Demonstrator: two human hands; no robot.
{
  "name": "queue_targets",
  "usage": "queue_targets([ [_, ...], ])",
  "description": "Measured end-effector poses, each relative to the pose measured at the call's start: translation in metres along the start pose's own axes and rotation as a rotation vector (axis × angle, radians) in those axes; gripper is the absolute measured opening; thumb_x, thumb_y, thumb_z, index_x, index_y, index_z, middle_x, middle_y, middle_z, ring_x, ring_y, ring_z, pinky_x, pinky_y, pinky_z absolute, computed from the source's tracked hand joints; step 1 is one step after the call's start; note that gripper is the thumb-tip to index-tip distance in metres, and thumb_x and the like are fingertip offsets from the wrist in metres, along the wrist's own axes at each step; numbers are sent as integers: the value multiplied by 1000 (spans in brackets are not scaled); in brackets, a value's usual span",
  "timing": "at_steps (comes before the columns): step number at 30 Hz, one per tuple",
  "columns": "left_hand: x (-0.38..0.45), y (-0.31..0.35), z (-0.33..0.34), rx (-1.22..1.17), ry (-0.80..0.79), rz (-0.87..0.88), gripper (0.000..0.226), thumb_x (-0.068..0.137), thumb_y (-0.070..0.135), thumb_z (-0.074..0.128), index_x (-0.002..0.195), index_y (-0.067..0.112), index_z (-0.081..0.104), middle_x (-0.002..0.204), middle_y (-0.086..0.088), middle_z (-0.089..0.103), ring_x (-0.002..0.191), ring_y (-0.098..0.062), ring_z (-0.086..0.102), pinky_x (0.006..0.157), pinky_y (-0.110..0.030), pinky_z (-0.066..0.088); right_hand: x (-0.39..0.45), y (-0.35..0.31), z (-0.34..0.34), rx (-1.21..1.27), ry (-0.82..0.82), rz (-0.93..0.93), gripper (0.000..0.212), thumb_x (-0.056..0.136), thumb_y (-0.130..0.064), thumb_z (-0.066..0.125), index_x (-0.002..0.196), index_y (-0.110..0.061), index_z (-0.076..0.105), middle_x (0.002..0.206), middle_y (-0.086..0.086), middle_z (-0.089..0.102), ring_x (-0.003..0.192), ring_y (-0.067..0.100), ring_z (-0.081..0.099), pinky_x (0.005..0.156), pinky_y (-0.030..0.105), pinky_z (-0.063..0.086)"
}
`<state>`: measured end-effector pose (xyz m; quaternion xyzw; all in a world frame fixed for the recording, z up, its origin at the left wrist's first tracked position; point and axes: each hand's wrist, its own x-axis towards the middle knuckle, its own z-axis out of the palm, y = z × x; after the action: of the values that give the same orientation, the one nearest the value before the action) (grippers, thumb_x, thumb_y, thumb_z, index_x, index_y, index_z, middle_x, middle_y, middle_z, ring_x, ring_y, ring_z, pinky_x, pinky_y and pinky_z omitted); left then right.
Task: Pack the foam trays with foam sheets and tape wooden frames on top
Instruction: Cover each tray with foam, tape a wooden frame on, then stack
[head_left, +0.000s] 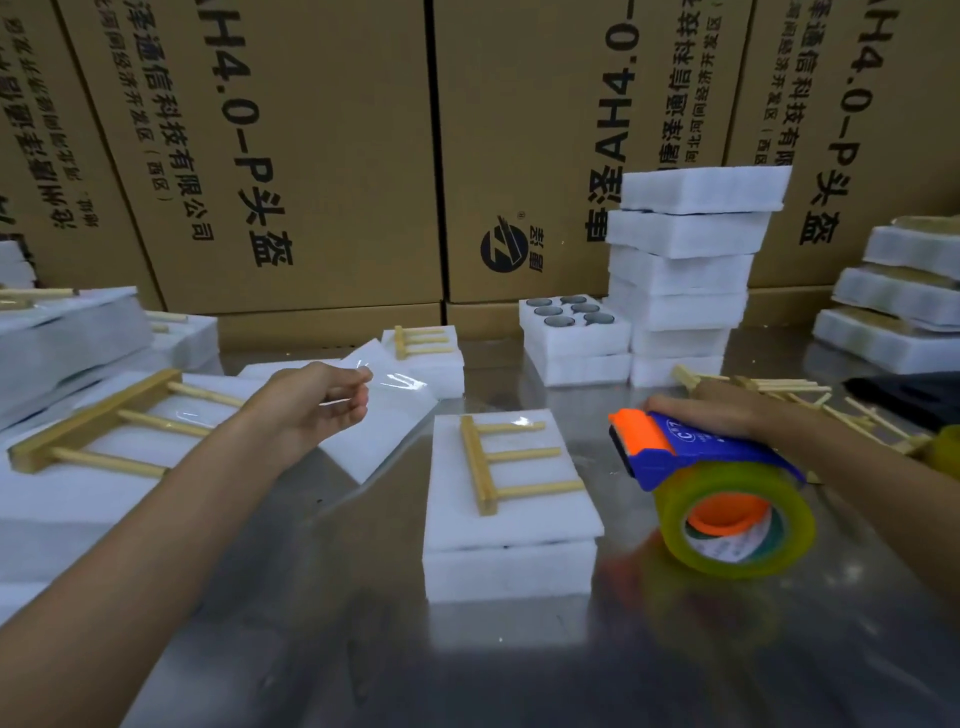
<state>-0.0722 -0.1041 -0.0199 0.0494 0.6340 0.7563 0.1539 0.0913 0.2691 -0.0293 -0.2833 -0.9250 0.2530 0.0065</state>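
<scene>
At centre frame, on the steel table (363, 649), sits a foam tray (511, 569) capped by a foam sheet (519, 499), with a wooden frame (506, 462) lying flat on top: one long bar at left, three prongs pointing right. A glossy strip of clear tape shows across the uppermost prong.

Your left hand (317, 402) is raised at centre left, fingers curled, thumb and fingertips pinched together on a piece of clear tape (400, 384) that stretches rightward over a loose tilted foam sheet (384, 421) lying beneath it.

Your right hand (711, 408) lies at centre right, fingers wrapped over the blue and orange tape dispenser (685, 449), whose yellowish roll (737, 519) points down toward the lower right. The dispenser is blurred; you cannot tell if it touches the table.

Left of frame: finished packs (78, 467) with a large frame (98, 426) taped on the nearest. Behind your left hand, another small taped pack (426, 353).

Upper centre: an open tray (571, 327) with six round pockets holding dark round parts, stacked on another tray. Just beside it, to the right, a tall leaning stack of trays (685, 275). Loose wooden frames (779, 389) lie heaped behind your right hand. Far right: more stacked packs (893, 301).

Cardboard cartons (311, 156) printed with black lettering fill the background.
</scene>
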Motion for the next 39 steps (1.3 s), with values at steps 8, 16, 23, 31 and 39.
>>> queue_targets([
  [8, -12, 17, 10, -41, -55, 12, 4, 91, 4, 65, 92, 1, 68, 60, -2, 60, 51, -10, 60, 53, -19, 54, -15, -3, 21, -78, 384, -21, 59, 83, -69, 58, 61, -14, 54, 66, 6, 59, 68, 24, 58, 64, 34, 44],
  [16, -23, 34, 16, -54, -67, 44, 7, 93, 2, 60, 97, 1, 66, 58, -2, 60, 49, -9, 59, 53, -18, 54, -60, 3, 30, -166, 869, -170, 68, 97, -55, 46, 42, -15, 46, 40, -1, 40, 41, 14, 37, 47, 23, 19],
  [23, -28, 46, 22, -11, -97, 81, 7, 94, 4, 59, 90, 4, 65, 61, -1, 61, 53, -8, 59, 53, -17, 54, -82, 35, 44, 94, 819, -153, 60, 87, -75, 19, 86, -29, 58, 67, -12, 54, 65, 21, 46, 62, 35, 34],
  [31, -25, 38, 22, -28, -38, 81, 5, 94, 3, 60, 93, 4, 64, 60, -2, 57, 46, -6, 58, 51, -17, 53, -99, 47, 79, 156, 887, -247, 47, 89, -71, 28, 100, -33, 54, 88, -10, 58, 79, 15, 53, 64, 32, 35],
  [39, -22, 37, 13, -13, -25, 85, 4, 93, 3, 62, 95, 3, 65, 66, -3, 59, 48, -7, 59, 52, -17, 54, -83, 53, 68, 128, 804, -424, 46, 95, -61, 28, 111, -26, 54, 100, -10, 57, 91, 4, 49, 63, 21, 38],
])
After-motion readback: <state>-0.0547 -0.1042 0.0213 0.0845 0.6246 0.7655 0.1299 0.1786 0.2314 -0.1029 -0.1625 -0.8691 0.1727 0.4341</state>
